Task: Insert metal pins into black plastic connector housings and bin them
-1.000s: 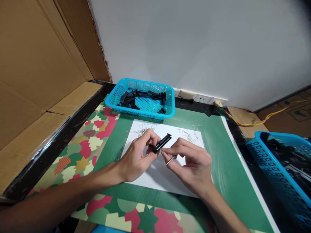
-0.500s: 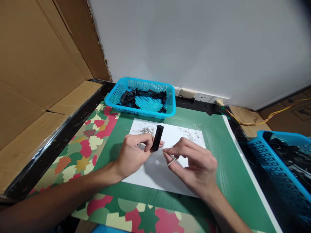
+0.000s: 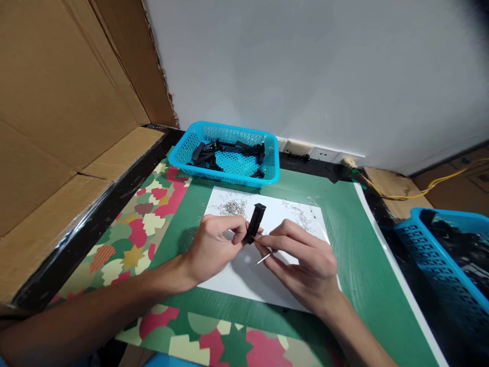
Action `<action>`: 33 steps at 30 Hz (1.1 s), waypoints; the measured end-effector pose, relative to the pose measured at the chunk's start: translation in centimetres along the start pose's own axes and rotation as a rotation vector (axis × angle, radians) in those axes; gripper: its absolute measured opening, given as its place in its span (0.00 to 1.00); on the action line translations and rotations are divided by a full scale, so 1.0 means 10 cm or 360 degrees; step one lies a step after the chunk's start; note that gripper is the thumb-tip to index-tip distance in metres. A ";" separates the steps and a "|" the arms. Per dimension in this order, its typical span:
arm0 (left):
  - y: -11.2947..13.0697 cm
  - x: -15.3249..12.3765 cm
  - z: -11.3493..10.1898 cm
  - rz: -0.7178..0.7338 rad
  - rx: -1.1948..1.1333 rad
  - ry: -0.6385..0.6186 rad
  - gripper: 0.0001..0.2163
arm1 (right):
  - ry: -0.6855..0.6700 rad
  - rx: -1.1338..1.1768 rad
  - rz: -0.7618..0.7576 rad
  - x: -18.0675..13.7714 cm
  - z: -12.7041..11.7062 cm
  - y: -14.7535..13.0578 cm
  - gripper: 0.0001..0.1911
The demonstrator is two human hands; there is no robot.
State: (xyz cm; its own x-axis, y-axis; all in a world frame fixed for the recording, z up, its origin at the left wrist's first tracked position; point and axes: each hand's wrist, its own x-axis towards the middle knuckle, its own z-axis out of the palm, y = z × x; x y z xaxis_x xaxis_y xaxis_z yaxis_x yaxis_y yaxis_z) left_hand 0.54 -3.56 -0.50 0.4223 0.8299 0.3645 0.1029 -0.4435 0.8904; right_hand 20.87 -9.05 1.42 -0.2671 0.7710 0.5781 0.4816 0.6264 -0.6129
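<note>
A long, narrow black plastic part [image 3: 255, 223] is pinched upright and slightly tilted in my left hand [image 3: 216, 244]. My right hand [image 3: 301, 257] is closed around a thin metal rod [image 3: 263, 259], whose pointed end sticks out below the fingers. The right fingertips meet the lower end of the black part; whether they also pinch something tiny there is too small to tell. Beneath both hands lies a white sheet of paper [image 3: 229, 280]. On it are a heap of small metal pieces [image 3: 234, 208] at the left and a looser scatter of metal pieces [image 3: 301, 216] at the right.
Behind the paper stands a blue basket [image 3: 225, 178] holding several black parts. Another blue basket [image 3: 428, 255], full of black parts, is at the right. Cardboard [image 3: 69, 92] walls the left side. A yellow cable [image 3: 412, 195] runs from the wall sockets [image 3: 324, 154].
My right fingertips have come up to the lower end of the black part, closing a small gap. The black part leans more to the right. The rod's angle has shifted slightly.
</note>
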 end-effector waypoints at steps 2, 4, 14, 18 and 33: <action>-0.02 0.00 0.00 0.0054 0.0018 0.0011 0.16 | 0.0002 0.0009 -0.0022 0.00 0.00 0.00 0.09; -0.05 0.00 0.00 0.0077 0.0049 0.0005 0.16 | 0.0000 0.0019 -0.0014 0.00 0.01 0.00 0.09; -0.05 0.01 0.00 0.0130 0.0071 0.0016 0.14 | -0.0039 0.0027 -0.0008 0.01 0.01 -0.01 0.13; -0.07 0.02 -0.01 0.0168 0.0138 0.0005 0.13 | -0.0017 -0.0086 -0.0074 0.02 0.01 0.00 0.13; -0.03 0.03 0.08 -0.0528 -0.0566 -0.0201 0.22 | 0.0052 -0.0391 -0.0132 0.00 -0.20 0.13 0.19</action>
State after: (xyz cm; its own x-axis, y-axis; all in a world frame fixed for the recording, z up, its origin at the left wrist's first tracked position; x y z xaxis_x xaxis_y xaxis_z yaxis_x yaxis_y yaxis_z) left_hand 1.41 -3.44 -0.84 0.5267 0.8495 0.0297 -0.0541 -0.0013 0.9985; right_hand 23.17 -8.46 1.78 -0.2893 0.7114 0.6404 0.6482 0.6379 -0.4158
